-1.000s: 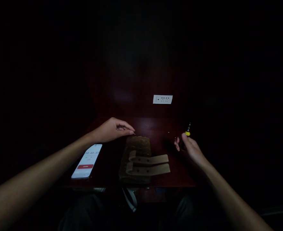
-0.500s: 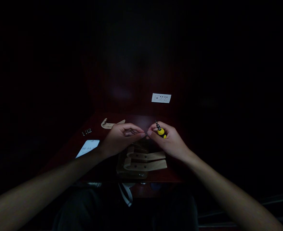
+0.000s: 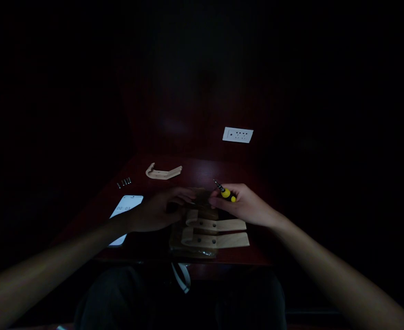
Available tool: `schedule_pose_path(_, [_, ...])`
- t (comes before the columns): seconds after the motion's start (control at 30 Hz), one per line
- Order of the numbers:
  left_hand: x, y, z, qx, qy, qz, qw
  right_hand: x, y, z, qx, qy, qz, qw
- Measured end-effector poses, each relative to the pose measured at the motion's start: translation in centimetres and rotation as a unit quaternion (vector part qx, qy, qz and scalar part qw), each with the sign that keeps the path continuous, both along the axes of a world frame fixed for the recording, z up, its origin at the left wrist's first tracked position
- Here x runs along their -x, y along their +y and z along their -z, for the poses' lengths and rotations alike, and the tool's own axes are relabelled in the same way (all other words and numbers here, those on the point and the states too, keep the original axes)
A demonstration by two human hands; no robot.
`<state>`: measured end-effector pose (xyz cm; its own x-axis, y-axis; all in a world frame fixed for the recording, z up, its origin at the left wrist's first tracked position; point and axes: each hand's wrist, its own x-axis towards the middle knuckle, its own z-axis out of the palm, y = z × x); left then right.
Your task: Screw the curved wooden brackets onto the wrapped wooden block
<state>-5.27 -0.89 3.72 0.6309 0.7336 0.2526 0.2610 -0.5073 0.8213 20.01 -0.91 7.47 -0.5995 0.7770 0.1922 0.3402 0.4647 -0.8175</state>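
My right hand is wrapped round a short yellow and black screwdriver, its metal tip pointing up and to the left. Whether the fingertips also pinch something small cannot be made out. My left hand, in shadow, hovers left of a brownish clear-wrapped package, fingers and thumb apart, with nothing visible between them. Two curved wooden hooks, the upper one and the lower one, lie side by side across that package. Dark round spots mark two places on each.
Farther back on the dark red table lies another wooden hook. Several small metal screws or pins sit at the left, above a lit phone partly covered by my left forearm. A white socket plate is on the back wall.
My hands have parted: the left moved left and down, away from the right fingertips. The screwdriver now leans more to the left. The view has shifted slightly.
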Motion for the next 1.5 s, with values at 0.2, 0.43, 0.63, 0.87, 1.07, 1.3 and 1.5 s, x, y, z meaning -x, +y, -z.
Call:
schedule_pose_path(0.2, [1.2, -0.3, 1.0, -0.04, 0.16, 0.003, 0.986, -0.1, 1.3, 1.0, 0.056, -0.056, -0.066, 0.995])
schedule_pose_path(0.43, [0.2, -0.2, 1.3, -0.065, 0.17, 0.003, 0.983, 0.1, 1.2, 1.1, 0.049, -0.116, -0.078, 0.989])
schedule_pose_path(0.63, [-0.2, 0.2, 2.2, -0.113, 0.152, -0.005, 0.982, 0.2, 1.6, 1.4, 0.061, -0.144, -0.094, 0.983])
schedule_pose_path(0.87, [-0.1, 0.4, 3.1, -0.141, 0.149, -0.011, 0.979, 0.5, 1.9, 1.7, 0.069, -0.179, -0.103, 0.976])
schedule_pose_path(1.07, [-0.3, 0.5, 3.2, -0.142, 0.136, -0.007, 0.981, 0.7, 1.9, 2.0, 0.072, -0.211, -0.093, 0.97])
schedule_pose_path(1.3, [-0.3, 0.5, 3.5, -0.139, 0.131, -0.011, 0.981, 1.1, 1.9, 1.8, 0.072, -0.227, -0.089, 0.967])
schedule_pose_path(1.5, [-0.4, 0.5, 3.3, -0.143, 0.126, 0.0, 0.982, 1.2, 1.8, 1.6, 0.083, -0.226, -0.103, 0.965])
